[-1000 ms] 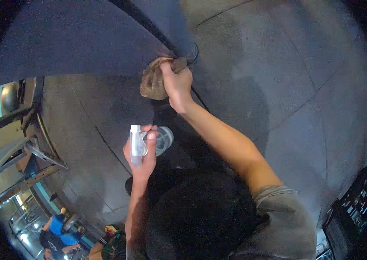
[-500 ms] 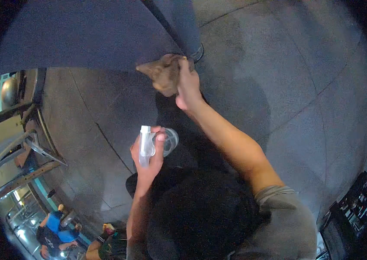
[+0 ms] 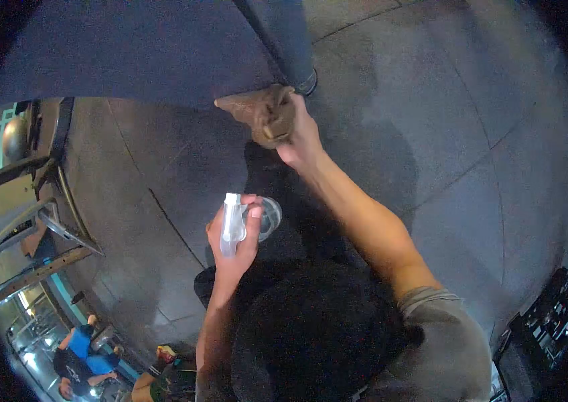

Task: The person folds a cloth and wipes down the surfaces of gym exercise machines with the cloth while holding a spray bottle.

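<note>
A clear spray bottle (image 3: 271,218) with a white trigger head is in my left hand (image 3: 236,234), whose fingers wrap round its neck. My right hand (image 3: 302,137), with the arm stretched forward, grips a crumpled brown cloth (image 3: 264,114). The cloth lies against the corner of a large dark blue-grey panel (image 3: 136,53), and its left end points out along the panel's lower edge. Part of my right hand's fingers is hidden behind the cloth. Beyond the corner is a small curved, shiny part (image 3: 308,82).
Dark floor tiles (image 3: 451,120) with seams surround my legs. At the left stands a metal and wood frame (image 3: 43,268). Two people are at the lower left, one (image 3: 73,368) with a blue item. Dark equipment (image 3: 545,328) stands at the lower right.
My right hand and the cloth have moved right along the panel's edge, and the cloth has changed shape. My left hand, still round the bottle, has shifted right in view.
</note>
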{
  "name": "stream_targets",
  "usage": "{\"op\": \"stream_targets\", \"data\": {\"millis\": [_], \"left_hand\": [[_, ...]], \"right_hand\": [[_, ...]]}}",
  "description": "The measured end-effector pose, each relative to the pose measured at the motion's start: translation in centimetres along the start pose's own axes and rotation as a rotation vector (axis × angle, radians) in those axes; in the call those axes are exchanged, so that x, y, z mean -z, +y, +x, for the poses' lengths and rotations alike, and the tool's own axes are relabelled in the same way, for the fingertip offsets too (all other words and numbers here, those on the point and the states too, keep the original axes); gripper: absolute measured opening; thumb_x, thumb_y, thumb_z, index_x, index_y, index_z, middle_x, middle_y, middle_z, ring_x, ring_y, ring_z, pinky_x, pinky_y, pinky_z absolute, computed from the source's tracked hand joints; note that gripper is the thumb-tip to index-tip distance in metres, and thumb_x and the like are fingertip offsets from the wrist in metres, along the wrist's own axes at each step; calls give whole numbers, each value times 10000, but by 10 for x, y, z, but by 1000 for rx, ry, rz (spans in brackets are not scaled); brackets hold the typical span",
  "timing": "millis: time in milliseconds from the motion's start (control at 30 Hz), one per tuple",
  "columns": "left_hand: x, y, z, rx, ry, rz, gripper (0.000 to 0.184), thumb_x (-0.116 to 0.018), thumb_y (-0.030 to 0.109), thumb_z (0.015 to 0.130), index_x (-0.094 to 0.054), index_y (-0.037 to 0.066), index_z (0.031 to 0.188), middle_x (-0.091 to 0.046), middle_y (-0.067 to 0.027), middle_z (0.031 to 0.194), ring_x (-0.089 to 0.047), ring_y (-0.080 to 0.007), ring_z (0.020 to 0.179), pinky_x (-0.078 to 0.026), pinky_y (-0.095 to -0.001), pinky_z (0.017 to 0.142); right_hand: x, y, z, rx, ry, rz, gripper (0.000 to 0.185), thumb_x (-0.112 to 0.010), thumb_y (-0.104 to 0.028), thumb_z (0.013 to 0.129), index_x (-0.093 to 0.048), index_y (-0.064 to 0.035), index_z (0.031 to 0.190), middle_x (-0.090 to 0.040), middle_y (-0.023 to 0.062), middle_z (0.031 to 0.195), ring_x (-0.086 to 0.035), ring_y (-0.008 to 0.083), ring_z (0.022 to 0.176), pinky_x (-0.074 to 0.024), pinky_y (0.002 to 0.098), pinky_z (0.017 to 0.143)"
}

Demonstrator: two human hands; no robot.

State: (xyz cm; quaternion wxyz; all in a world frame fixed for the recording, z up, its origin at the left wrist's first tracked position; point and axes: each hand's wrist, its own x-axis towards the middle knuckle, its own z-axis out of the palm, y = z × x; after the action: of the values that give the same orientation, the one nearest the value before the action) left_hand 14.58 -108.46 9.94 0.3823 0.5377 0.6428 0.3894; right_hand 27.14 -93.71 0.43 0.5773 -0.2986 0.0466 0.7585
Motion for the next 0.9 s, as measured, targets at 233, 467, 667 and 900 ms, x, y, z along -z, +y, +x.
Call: {"op": "stream_targets", "data": {"millis": [233, 467, 667, 900], "left_hand": [[9, -6, -3, -24, -8, 50, 167, -675, 107, 921, -656, -20, 1028, -735, -109, 899, -692, -148, 823, -528, -282, 737], [5, -7, 0, 17, 1, 43, 166, -674, 107, 923, -663, -22, 1027, -730, -98, 891, -683, -136, 827, -524, -279, 730], [0, 1, -2, 35, -48, 70, 178, -670, 115, 929, -650, -19, 1045, -727, -112, 916, -684, -146, 857, -524, -286, 764], [5, 6, -13, 70, -82, 67, 199, -655, 128, 950, -631, -26, 1073, -725, -132, 973, -684, -161, 886, -524, -293, 803]], "right_hand": [[28, 11, -8, -127, -54, 23, 368, -513, -363, 1012, -561, -61, 1218, -619, 79, 1195, -607, 236, 1093, -494, 405, 956], [4, 18, -27, 40, -33, -55, 344, -517, -292, 1020, -533, -18, 1227, -620, 99, 1189, -596, 221, 1110, -457, 385, 998], [-38, 9, -1, 79, 224, -223, 321, -516, -285, 977, -556, -20, 1153, -610, 89, 1061, -615, 210, 995, -504, 370, 861], [18, 1, 1, -32, -276, 182, 360, -495, -353, 1010, -546, -42, 1184, -593, 113, 1156, -597, 245, 1098, -502, 421, 938]]}}
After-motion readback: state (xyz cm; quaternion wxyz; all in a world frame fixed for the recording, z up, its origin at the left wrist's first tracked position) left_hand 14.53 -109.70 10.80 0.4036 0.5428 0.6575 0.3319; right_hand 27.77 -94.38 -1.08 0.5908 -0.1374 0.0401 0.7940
